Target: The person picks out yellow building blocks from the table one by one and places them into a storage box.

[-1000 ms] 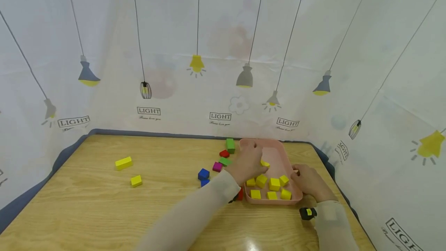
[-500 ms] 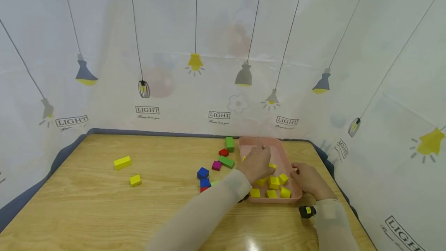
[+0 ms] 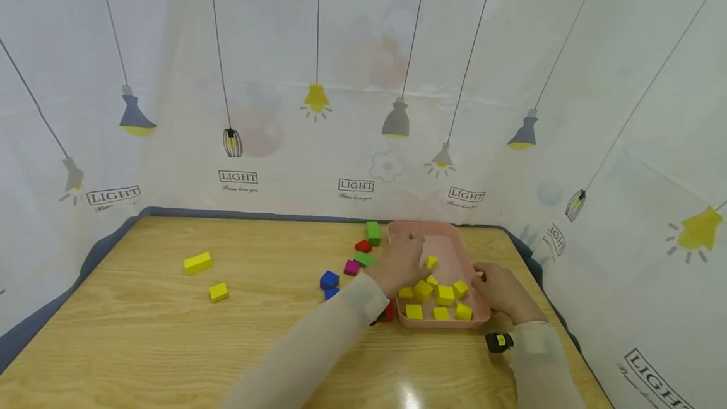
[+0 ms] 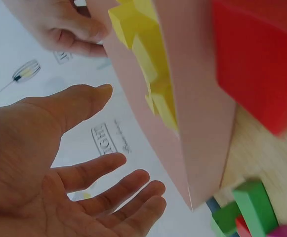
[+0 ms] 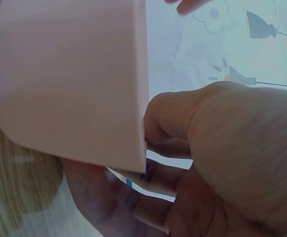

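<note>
The pink tray (image 3: 451, 264) rests near the table's far right side, with several yellow blocks (image 3: 445, 296) in it. Over its left side hovers my left hand (image 3: 400, 264). The left wrist view shows that hand's thumb and fingers (image 4: 101, 170) spread apart, holding nothing, beside the tray wall (image 4: 202, 123). My right hand (image 3: 502, 289) grips the tray's right rim; in the right wrist view its thumb lies at the rim and fingers (image 5: 96, 192) curl beneath the tray wall (image 5: 69, 89). My left hand hides part of the tray in the head view.
Left of the tray lie green (image 3: 372, 233), red (image 3: 363, 246), magenta (image 3: 351, 267) and blue blocks (image 3: 329, 280), some partly behind my left arm. Two yellow blocks, one long (image 3: 197, 263) and one short (image 3: 218, 292), sit on the table's left. A printed curtain (image 3: 284, 112) stands behind the table.
My left hand went right over the tray, then back left. More of the yellow blocks near its fingers now show. My right hand keeps its grip on the tray.
</note>
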A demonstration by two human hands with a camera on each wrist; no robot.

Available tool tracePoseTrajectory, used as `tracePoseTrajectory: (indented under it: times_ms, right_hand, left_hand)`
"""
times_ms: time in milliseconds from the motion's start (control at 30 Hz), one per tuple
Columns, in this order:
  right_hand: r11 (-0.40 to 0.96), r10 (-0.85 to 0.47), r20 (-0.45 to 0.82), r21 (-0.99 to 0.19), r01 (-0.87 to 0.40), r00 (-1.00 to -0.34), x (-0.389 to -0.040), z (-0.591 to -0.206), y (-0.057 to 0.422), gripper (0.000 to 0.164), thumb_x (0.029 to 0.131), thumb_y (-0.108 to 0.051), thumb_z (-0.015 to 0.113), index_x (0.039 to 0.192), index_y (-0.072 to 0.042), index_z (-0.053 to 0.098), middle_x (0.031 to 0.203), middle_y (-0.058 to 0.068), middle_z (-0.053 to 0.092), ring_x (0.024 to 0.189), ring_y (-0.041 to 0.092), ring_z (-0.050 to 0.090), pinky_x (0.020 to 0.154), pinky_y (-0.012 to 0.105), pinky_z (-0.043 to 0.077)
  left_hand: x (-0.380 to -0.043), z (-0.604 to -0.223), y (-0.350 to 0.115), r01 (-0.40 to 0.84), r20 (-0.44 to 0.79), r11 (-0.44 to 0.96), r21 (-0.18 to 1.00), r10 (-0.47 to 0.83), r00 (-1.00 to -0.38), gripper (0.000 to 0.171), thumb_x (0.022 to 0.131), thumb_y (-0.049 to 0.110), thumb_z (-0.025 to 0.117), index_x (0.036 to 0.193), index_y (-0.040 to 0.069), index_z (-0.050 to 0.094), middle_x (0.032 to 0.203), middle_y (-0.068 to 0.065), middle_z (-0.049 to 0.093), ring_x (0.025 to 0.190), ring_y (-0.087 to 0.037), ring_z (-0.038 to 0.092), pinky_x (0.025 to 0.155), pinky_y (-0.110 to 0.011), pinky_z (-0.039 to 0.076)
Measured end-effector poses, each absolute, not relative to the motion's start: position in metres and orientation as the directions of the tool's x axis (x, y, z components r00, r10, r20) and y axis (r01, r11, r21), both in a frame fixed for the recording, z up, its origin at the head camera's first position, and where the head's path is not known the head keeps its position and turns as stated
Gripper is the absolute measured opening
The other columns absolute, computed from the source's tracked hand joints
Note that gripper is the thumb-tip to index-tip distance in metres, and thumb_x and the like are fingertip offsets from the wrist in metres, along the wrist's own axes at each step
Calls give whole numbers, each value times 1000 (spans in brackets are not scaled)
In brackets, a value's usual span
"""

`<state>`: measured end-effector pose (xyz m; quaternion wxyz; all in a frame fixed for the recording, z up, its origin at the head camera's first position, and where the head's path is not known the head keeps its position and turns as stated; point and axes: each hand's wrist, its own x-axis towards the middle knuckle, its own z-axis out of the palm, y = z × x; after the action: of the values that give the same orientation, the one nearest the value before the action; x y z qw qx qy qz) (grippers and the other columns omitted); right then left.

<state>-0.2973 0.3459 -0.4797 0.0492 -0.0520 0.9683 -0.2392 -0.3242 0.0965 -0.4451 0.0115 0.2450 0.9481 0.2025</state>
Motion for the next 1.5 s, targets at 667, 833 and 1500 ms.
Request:
tracePoseTrajectory:
  times_ms: [667, 833, 1500]
  right_hand:
    - [897, -112, -82, -437, -66, -990, -296, -479, 345, 41, 100, -12, 50, 137, 6, 52, 116, 21, 65, 94, 28, 63, 83, 49, 54]
    - [899, -110, -87, -433, -61, -990, -296, -479, 345, 41, 101, -13, 50, 138, 6, 52, 117, 21, 65, 95, 29, 63, 86, 51, 53]
    - [900, -76, -71, -434, -38, -995, -299, -484, 344, 41, 100, -13, 50, 138, 3, 54, 119, 20, 64, 92, 28, 61, 86, 49, 53]
  left_hand:
    - [-316, -447, -35, 374, 272, 847, 377, 285, -919, 52, 92, 39, 73, 135, 13, 61, 129, -9, 56, 107, -24, 58, 85, -40, 54]
    - [-315, -447, -66, 326, 275, 860, 392, 229, -934, 54, 91, 41, 74, 136, 14, 60, 129, -12, 56, 103, -27, 59, 82, -44, 55]
    - [-319, -454, -210, 147, 232, 873, 465, 41, -972, 55, 96, 33, 69, 139, 1, 55, 136, -27, 52, 123, -48, 48, 97, -62, 43]
